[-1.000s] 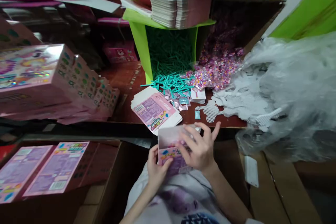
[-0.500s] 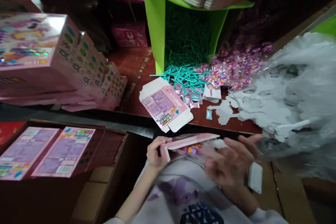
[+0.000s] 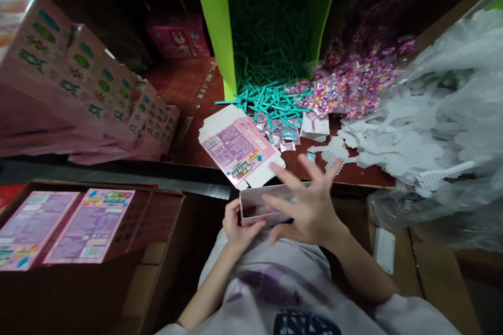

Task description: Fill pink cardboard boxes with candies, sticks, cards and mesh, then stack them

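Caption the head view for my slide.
Left hand holds an open pink box; right hand spread over it.

On the desk (image 3: 188,89) a flat pink carton (image 3: 238,149) lies printed side up, just in front of a green box (image 3: 214,26) on its side that spills teal sticks (image 3: 271,102). Beside those sit a heap of small pink-and-purple packets (image 3: 353,81) and white pegboard pieces (image 3: 377,146) against a clear plastic bag (image 3: 456,115). To the left leans a stack of pink boxes (image 3: 78,94), and lower down what looks like a brown carton (image 3: 165,220) holds two more flat pink packs (image 3: 66,225).
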Tool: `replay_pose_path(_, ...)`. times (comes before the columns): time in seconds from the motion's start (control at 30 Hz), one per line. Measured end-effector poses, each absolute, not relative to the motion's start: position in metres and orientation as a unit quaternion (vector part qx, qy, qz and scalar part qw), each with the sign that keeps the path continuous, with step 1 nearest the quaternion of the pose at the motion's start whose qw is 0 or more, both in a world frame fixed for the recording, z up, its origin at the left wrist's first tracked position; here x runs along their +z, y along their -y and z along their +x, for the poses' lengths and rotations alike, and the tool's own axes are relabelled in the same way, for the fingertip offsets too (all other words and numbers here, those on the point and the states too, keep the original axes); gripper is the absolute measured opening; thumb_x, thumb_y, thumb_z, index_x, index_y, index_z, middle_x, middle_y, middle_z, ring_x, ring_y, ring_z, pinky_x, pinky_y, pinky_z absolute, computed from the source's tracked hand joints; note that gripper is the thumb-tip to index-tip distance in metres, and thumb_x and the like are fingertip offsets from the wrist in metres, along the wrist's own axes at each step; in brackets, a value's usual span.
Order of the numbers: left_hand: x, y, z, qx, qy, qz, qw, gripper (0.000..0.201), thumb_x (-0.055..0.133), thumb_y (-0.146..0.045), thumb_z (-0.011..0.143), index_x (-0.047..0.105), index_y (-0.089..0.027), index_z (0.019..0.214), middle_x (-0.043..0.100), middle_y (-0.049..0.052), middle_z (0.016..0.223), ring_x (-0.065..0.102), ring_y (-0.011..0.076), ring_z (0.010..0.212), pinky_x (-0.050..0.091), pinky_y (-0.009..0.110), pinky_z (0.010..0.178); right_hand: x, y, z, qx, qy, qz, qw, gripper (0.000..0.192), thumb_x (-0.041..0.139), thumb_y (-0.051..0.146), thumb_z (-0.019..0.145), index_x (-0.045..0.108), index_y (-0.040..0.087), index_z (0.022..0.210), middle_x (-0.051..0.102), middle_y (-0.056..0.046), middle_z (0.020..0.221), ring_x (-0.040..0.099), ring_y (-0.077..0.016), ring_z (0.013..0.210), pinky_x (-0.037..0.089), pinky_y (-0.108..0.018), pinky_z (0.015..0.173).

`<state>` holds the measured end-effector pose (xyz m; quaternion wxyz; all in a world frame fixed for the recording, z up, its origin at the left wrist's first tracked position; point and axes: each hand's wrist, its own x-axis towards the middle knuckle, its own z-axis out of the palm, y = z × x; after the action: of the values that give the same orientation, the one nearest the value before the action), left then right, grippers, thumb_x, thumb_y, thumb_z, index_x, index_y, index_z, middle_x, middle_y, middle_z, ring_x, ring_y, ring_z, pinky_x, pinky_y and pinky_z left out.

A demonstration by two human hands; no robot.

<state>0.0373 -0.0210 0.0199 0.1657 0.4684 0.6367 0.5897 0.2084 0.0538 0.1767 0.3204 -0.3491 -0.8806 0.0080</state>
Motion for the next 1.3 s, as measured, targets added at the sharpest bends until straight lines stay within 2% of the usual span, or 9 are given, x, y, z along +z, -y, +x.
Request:
replay_pose_path(0.1,0.031,0.029,0.038,0.603,-0.621,0.465,0.187,0.066,0.076,-0.053,0.057,0.052,-0.015,0.104,0.059,0.004,0.086,0.061,0.0166,0.070,0.051,0.027,0.061,0.162,-0.053,0.223,0.134,0.770,-0.452,0.431,0.041,0.052,0.058,0.080,0.065,0.028,0.105,0.044,-0.002,0.137,0.032,-0.0332,0.130,0.010,-0.058,0.109)
replay_pose_path(0.2,0.050,0.040,0.036,0.593,-0.629,0.435,0.251,0.072,0.071,-0.045,0.066,0.040,-0.017,0.124,0.059,0.007,0.094,0.062,0.0178,0.076,0.052,0.029,0.066,0.137,-0.045,0.221,0.455,0.616,-0.461,0.448,0.051,0.054,0.047,0.083,0.051,0.022,0.127,0.049,-0.009,0.133,0.046,-0.0298,0.122,0.034,-0.049,0.103)
replay_pose_path(0.3,0.061,0.047,0.027,0.521,-0.605,0.454,0.395,0.080,0.068,-0.034,0.071,0.025,-0.021,0.137,0.059,0.011,0.107,0.062,0.0208,0.090,0.053,0.033,0.076,0.105,-0.035,0.206,0.708,0.384,-0.425,0.413,0.050,0.058,0.037,0.081,0.050,0.021,0.128,0.062,-0.008,0.118,0.058,-0.0270,0.108,0.045,-0.043,0.093)
replay_pose_path(0.4,0.056,0.047,0.012,0.498,-0.582,0.460,0.450,0.069,0.068,-0.034,0.072,0.033,-0.021,0.130,0.057,0.011,0.110,0.061,0.0207,0.089,0.052,0.033,0.075,0.079,-0.028,0.191,0.789,0.250,-0.405,0.389,0.049,0.066,0.040,0.075,0.058,0.020,0.119,0.068,-0.007,0.107,0.062,-0.0270,0.101,0.046,-0.042,0.092)
replay_pose_path(0.53,0.048,0.040,-0.005,0.539,-0.627,0.434,0.357,0.037,0.052,-0.046,0.083,0.054,-0.019,0.109,0.059,0.008,0.103,0.059,0.0195,0.088,0.049,0.034,0.078,0.066,-0.022,0.177,0.833,0.173,-0.370,0.373,0.058,0.047,0.066,0.080,0.064,0.019,0.109,0.070,-0.008,0.099,0.062,-0.0277,0.102,0.045,-0.046,0.092)
replay_pose_path(0.77,0.080,0.028,-0.024,0.505,-0.584,0.435,0.464,0.040,0.046,-0.032,0.082,0.063,-0.021,0.116,0.059,0.007,0.124,0.050,0.0270,0.117,0.035,0.040,0.103,0.062,-0.014,0.164,0.837,0.189,-0.363,0.363,0.043,0.060,0.052,0.077,0.066,0.022,0.108,0.069,-0.006,0.105,0.062,-0.0274,0.102,0.046,-0.044,0.090)
replay_pose_path(0.9,0.076,0.020,-0.014,0.589,-0.555,0.292,0.510,0.063,0.052,-0.019,0.067,0.050,-0.024,0.130,0.062,0.004,0.118,0.059,0.0244,0.105,0.047,0.035,0.089,0.068,-0.023,0.156,0.819,0.232,-0.389,0.352,0.041,0.065,0.025,0.069,0.064,0.022,0.110,0.069,-0.004,0.103,0.064,-0.0265,0.095,0.050,-0.038,0.083)
replay_pose_path(1.1,0.050,0.022,-0.008,0.618,-0.541,0.352,0.448,0.038,0.056,-0.048,0.077,0.072,-0.014,0.077,0.069,0.014,0.088,0.065,0.0258,0.083,0.052,0.040,0.076,0.059,-0.028,0.153,0.716,0.422,-0.377,0.409,0.017,0.061,0.032,0.076,0.067,0.017,0.079,0.065,-0.011,0.108,0.062,-0.0279,0.098,0.048,-0.039,0.086)
replay_pose_path(1.3,0.054,0.028,-0.006,0.640,-0.530,0.384,0.403,0.025,0.065,-0.036,0.076,0.068,-0.015,0.091,0.066,0.012,0.094,0.067,0.0231,0.082,0.054,0.038,0.074,0.042,-0.024,0.161,0.685,0.456,-0.393,0.410,0.017,0.064,0.031,0.079,0.063,0.020,0.093,0.065,-0.010,0.104,0.062,-0.0257,0.095,0.050,-0.039,0.082)
